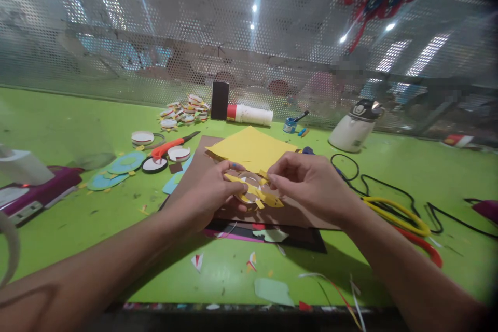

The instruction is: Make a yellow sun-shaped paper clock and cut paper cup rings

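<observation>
- Pinching a small ring (pixel 252 198) between thumb and fingers, the left hand (pixel 218 187) is clamped on its near-left side, above a brown sheet (pixel 299 219) in the middle of the green table (pixel 233 280).
- The right hand (pixel 303 181) has thumb and forefinger together on a yellow tab (pixel 263 174) at the ring's far-right edge; whether that tab is glued down I cannot tell.
- Done, as far as shows: the ring is formed and yellow paper lies across it. Left, in my judgement: it looks only part-made, since several tabs stick out loosely around the rim.
- Near the back, a pile of white-rimmed pieces (pixel 187 111) seems further along, perhaps finished.
- To the left, the blue discs (pixel 126 163) carry yellow tabs too, and look part-made; plain rings (pixel 179 153) lie beside the orange scissors (pixel 175 146).
- A yellow sheet (pixel 251 148) lies just beyond the hands.
- No writing can be read: the blue jar (pixel 290 125) and the kettle (pixel 352 127) show small label-like patches, too blurred to make out, and I can name no brand.
</observation>
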{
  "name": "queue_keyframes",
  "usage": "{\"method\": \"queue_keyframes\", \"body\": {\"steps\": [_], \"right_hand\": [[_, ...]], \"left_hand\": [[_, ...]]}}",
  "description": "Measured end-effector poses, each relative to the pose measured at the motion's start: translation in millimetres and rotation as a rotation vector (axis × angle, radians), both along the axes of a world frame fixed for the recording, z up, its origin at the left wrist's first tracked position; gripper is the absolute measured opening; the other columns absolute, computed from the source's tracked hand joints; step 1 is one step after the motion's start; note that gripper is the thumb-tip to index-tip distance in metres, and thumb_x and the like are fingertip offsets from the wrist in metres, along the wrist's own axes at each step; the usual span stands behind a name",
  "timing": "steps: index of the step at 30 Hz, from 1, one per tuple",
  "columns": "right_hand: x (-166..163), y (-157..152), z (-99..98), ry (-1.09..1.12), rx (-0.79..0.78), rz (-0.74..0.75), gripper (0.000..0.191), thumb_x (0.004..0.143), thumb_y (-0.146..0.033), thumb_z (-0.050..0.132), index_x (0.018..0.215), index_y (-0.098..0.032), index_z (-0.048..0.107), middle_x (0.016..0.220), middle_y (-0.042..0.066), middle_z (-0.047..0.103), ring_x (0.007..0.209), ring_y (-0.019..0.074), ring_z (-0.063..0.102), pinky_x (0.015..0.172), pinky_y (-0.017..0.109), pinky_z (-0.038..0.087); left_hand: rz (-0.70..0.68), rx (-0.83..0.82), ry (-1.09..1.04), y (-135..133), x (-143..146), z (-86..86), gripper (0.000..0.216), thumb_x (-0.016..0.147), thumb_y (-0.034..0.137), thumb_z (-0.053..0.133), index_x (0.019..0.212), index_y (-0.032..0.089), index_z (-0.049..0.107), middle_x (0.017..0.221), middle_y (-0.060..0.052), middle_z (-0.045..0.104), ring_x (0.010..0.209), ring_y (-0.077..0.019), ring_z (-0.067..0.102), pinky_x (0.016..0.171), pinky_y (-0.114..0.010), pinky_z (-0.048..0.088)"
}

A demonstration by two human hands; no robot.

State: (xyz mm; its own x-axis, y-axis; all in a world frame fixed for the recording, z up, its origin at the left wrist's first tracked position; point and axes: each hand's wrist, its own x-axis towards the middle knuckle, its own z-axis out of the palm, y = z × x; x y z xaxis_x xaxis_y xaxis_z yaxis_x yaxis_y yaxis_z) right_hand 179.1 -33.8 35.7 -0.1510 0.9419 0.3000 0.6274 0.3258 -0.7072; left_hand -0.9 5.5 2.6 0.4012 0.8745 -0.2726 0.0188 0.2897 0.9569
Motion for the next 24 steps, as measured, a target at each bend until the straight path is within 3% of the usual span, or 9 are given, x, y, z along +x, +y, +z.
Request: {"method": "queue_keyframes", "body": {"steps": [4,7,11,18,24], "right_hand": [[5.1,5.4,3.8,0.288,-0.162,0.064,0.01,0.073,-0.021,0.067,0.07,-0.017,0.058,0.059,0.002,0.067,0.053,0.0131,0.061,0.052,0.027,0.05],[6.8,8.5,2.6,0.32,-0.17,0.087,0.01,0.072,-0.019,0.067,0.078,-0.016,0.059,0.058,0.001,0.066,0.052,0.0118,0.06,0.053,0.026,0.05],[8.0,9.3,-0.2,0.235,-0.206,0.134,0.018,0.073,-0.019,0.064,0.09,-0.013,0.064,0.064,0.002,0.066,0.055,0.0121,0.059,0.054,0.027,0.048],[9.0,8.3,1.9,-0.016,-0.217,0.17,0.014,0.073,-0.012,0.057,0.08,-0.013,0.069,0.059,-0.001,0.063,0.054,0.0105,0.056,0.052,0.023,0.043],[10.1,7.4,-0.2,-0.148,-0.11,0.124,0.019,0.071,-0.009,0.053,0.078,-0.014,0.07,0.065,0.001,0.064,0.058,0.0103,0.053,0.053,0.022,0.041]], "left_hand": [[-0.01,0.02,-0.016,1.0,-0.5,-1.8,0.036,0.072,0.011,0.066,0.106,0.016,0.054,0.08,-0.01,0.072,0.055,-0.0179,0.069,0.051,-0.025,0.054],[-0.014,0.012,-0.022,2.4,-1.1,-4.7,0.031,0.073,0.012,0.066,0.101,0.017,0.054,0.08,-0.01,0.072,0.056,-0.0181,0.069,0.051,-0.025,0.054],[-0.046,0.001,-0.04,3.0,-2.2,-6.0,0.03,0.073,0.013,0.067,0.1,0.017,0.054,0.079,-0.01,0.072,0.058,-0.019,0.07,0.052,-0.025,0.055],[-0.071,-0.032,-0.052,2.6,-2.3,-5.0,0.031,0.07,0.012,0.068,0.097,0.018,0.055,0.078,-0.007,0.071,0.053,-0.0155,0.068,0.053,-0.026,0.056],[-0.063,-0.031,-0.059,3.0,-1.2,-5.1,0.032,0.069,0.011,0.067,0.098,0.017,0.055,0.075,-0.006,0.07,0.055,-0.0169,0.069,0.053,-0.026,0.056]]}}
